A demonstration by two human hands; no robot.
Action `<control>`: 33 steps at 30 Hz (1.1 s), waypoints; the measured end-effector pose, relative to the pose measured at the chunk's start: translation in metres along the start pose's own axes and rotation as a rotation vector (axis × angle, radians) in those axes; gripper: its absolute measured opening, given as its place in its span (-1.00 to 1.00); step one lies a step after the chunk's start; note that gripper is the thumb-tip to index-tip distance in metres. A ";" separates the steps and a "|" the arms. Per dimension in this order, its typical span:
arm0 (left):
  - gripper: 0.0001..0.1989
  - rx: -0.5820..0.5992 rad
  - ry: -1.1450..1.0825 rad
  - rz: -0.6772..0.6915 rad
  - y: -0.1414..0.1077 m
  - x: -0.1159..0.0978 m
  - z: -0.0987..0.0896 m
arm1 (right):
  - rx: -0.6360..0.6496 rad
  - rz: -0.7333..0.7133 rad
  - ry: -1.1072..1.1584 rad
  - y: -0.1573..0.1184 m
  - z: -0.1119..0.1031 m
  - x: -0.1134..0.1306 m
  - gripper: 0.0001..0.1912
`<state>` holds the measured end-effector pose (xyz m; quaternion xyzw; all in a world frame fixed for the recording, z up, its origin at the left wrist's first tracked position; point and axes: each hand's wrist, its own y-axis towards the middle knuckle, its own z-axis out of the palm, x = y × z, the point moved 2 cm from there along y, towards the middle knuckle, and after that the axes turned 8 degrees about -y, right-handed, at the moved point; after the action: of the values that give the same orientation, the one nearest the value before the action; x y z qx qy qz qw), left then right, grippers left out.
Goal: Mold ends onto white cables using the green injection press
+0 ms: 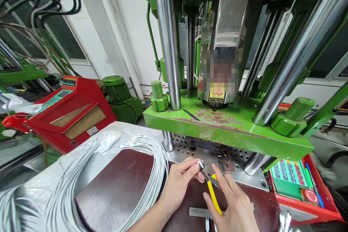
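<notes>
The left hand point(182, 177) had its thumb and fingertips pinched together round a small pale piece point(199, 161), held right at the tip of the yellow-handled cutters point(214, 195); the piece was too small and too covered to identify. The right hand point(231, 195) held the cutters loosely, thumb below and fingers parted along the handles, which stood apart. Both hands, and the tool between them, were just in front of the green press point(190, 123), above the near edge of its bed. The step in hand looked like lining up a snip, or trimming the piece; the next move seemed to call for a steady left pinch and a small, careful squeeze from the right, with fingertips clear of the blades.

Under the hands lay a dark brown board, with a grey metal bar point(198, 212) on it. To the left, a large coil of pale grey cables point(154, 174) looped over another brown plate point(108, 185) on the silvery surface point(111, 134). At the right stood a red box point(307, 208) with a button panel; beyond, a red cabinet point(81, 116), a green motor point(114, 83) and a white wall point(133, 14)
</notes>
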<state>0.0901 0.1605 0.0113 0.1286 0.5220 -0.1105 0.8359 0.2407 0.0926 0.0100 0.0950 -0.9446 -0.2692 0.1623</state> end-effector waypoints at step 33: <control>-0.77 0.020 -0.189 0.016 0.001 -0.011 0.011 | -0.095 0.224 0.409 -0.016 0.026 0.012 -0.53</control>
<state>0.0951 0.1589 0.0255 0.1301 0.4388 -0.1207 0.8809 0.2221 0.0879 -0.0163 0.0345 -0.8828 -0.2688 0.3836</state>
